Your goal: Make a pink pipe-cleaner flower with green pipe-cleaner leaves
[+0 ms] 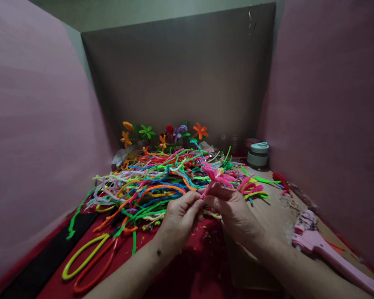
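Note:
Between my two hands is a pink pipe-cleaner flower (216, 176) with a yellow centre, its pink stem tilted down to the left. My left hand (182, 216) pinches the lower end of the stem between thumb and fingers. My right hand (233, 209) is closed on the stem just below the petals. Behind the hands spreads a big heap of coloured pipe cleaners (156, 182). Right of the flower lie looped pink and yellow pipe-cleaner pieces (252, 187).
Scissors with yellow and red handles (93, 265) lie front left on the red cloth (202, 265). A pink glue gun (324, 245) rests on cardboard (274, 211) at right. Finished flowers (168, 133) and a mint-lidded jar (258, 155) stand at the back. Pink panels wall both sides.

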`<state>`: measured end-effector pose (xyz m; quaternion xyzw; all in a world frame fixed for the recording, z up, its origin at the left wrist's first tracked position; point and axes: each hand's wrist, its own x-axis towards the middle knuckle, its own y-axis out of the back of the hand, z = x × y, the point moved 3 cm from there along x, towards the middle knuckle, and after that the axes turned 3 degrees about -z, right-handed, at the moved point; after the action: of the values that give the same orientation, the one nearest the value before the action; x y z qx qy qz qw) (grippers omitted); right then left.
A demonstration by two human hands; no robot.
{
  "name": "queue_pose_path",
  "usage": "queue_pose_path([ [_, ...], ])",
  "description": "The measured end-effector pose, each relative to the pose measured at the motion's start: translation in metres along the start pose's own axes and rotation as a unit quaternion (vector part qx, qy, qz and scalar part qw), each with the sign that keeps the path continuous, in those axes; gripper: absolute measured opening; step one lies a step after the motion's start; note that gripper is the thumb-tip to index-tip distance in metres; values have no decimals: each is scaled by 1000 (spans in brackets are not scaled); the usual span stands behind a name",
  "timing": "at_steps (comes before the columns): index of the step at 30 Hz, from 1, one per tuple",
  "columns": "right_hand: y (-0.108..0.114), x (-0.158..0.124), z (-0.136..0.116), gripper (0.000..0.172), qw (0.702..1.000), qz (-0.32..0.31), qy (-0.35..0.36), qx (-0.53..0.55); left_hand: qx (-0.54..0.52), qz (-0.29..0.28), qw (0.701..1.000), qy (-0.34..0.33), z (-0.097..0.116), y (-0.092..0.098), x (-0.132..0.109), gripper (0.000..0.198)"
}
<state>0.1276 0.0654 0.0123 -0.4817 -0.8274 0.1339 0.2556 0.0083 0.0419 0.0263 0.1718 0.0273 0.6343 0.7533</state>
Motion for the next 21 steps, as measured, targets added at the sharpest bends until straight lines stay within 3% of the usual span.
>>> queue_pose_path([
  [7,8,0,3,13,997,46,-15,52,-253,-74,961,89,1,-4,2,17],
  [12,1,1,3,8,994,-5,-45,100,-429,-166,880,119,-7,-8,2,14],
  [16,1,0,4,15,993,-11,-64,100,-521,-230,812,127,-8,-12,-1,13],
  [18,1,-1,3,15,994,-19,-59,89,-531,-242,803,121,-7,-13,-2,14],
  [21,2,-1,1,12,996,-19,-36,75,-498,-237,826,114,-7,-13,-2,17],
])
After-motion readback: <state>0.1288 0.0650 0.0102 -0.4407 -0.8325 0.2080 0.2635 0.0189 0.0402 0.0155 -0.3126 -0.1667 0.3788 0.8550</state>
